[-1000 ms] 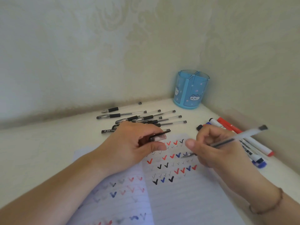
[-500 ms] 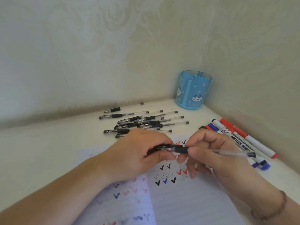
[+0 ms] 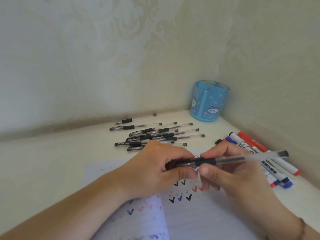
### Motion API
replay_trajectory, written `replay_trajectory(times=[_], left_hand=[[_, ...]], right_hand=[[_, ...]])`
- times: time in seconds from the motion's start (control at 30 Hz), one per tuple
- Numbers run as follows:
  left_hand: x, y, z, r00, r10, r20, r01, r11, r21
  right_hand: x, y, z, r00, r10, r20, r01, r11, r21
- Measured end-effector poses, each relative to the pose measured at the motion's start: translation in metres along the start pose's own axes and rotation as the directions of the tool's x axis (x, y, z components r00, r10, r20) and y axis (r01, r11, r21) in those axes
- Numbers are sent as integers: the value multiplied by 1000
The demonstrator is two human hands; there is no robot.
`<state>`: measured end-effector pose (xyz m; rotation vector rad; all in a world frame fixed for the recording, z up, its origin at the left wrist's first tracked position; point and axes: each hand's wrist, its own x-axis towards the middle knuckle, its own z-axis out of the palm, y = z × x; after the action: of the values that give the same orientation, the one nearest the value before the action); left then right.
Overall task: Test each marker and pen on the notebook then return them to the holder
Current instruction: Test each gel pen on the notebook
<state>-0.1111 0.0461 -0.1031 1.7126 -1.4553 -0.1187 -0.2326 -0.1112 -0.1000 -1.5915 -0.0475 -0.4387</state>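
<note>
Head camera view, looking down at a pale desk (image 3: 52,163) set into a corner between two patterned walls. Both bare hands meet over an open lined notebook (image 3: 199,215) covered with small black, red and blue check marks. The left hand (image 3: 155,172) has its fingers curled round the dark cap end of a gel pen (image 3: 230,159); the cap itself is mostly hidden inside that grip, so whether it is fully seated on the pen cannot be told. The right hand (image 3: 230,172) pinches the pen's black rubber sleeve between thumb and fingers, and the clear barrel runs out to the right, held level above the page and ending in a dark plug. The hands cover the upper middle of the notebook, and its lower edge is cut off by the frame.

Behind the left hand lies a loose pile of gel pens (image 3: 155,134) on the desk, overlapping so that their number is hard to count; the nearest ones are partly hidden by the knuckles. To the right, a row of whiteboard markers (image 3: 256,149) with red, blue and black ends lies beside the wall, partly behind the held pen. A blue divided pen holder (image 3: 207,101) with cat pictures stands upright in the far corner. A thin bracelet (image 3: 302,227) circles the right wrist at the frame edge.
</note>
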Motion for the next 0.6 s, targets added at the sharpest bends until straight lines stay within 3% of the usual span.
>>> replay_trajectory(times=[0.1, 0.17, 0.3, 0.37, 0.47, 0.6], left_hand=[[-1, 0, -5, 998, -57, 21, 57, 998, -1], [-3, -7, -11, 992, -123, 15, 120, 985, 124], [-2, -29, -23, 947, -193, -255, 263, 925, 276], [-1, -37, -26, 909, -225, -351, 344, 880, 328], [-2, -47, -28, 874, -273, -403, 441, 795, 418], [-2, -50, -30, 863, -330, -382, 484, 757, 439]], right_hand=[[6, -1, -4, 994, -96, -51, 92, 992, -88], [11, -6, -14, 973, -184, -140, 171, 980, -102], [19, -23, -47, 913, -129, -387, 105, 991, -82], [24, -22, -67, 862, -130, -489, 10, 970, -241], [27, -13, -98, 836, -197, -513, -203, 757, -621], [24, -6, -117, 827, -113, -550, -431, 501, -751]])
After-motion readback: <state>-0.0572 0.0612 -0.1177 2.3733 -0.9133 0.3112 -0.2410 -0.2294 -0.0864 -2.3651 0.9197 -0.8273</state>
